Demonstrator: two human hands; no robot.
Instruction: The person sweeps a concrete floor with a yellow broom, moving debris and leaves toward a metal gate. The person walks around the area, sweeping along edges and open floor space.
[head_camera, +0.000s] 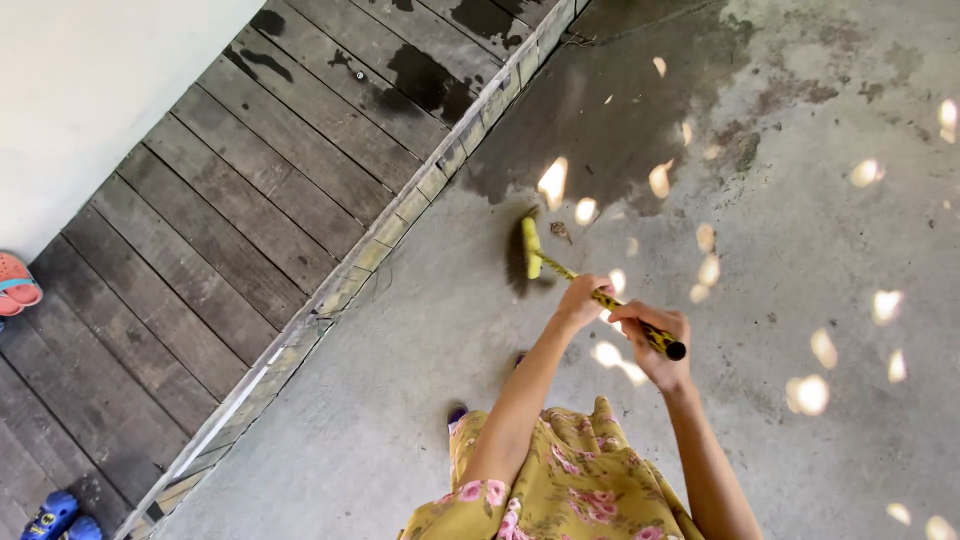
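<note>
The left hand (582, 300) holds the yellow-and-black broom handle (610, 302) at mid-length, its grip closed around the shaft. The right hand (655, 340) holds the same handle near its black end cap, its grip also closed around the shaft, just behind the left hand. The handle runs up and to the left from the hands to the broom head (524, 255). The broom head has a yellow band and dark bristles and rests on the concrete floor (800, 300).

The broom head lies near the lower edge of a dark wet patch (620, 120) that spreads across the upper part of the concrete. A small piece of debris (560, 231) lies just beside the broom head, between it and the wet patch. Spots of sunlight are scattered over the concrete around the hands.

A pale raised edging strip (400, 215) runs diagonally to the left of the broom head and separates the concrete from a dark wooden plank deck (220, 220). Wet marks show on the upper planks. A pink sandal (14, 283) lies at the left border of the deck, beside a white wall (90, 80). Blue sandals (55, 516) lie at the lower left corner. A yellow floral garment (570, 480) fills the lower centre, with a foot (456, 413) partly visible on the concrete beside it.
</note>
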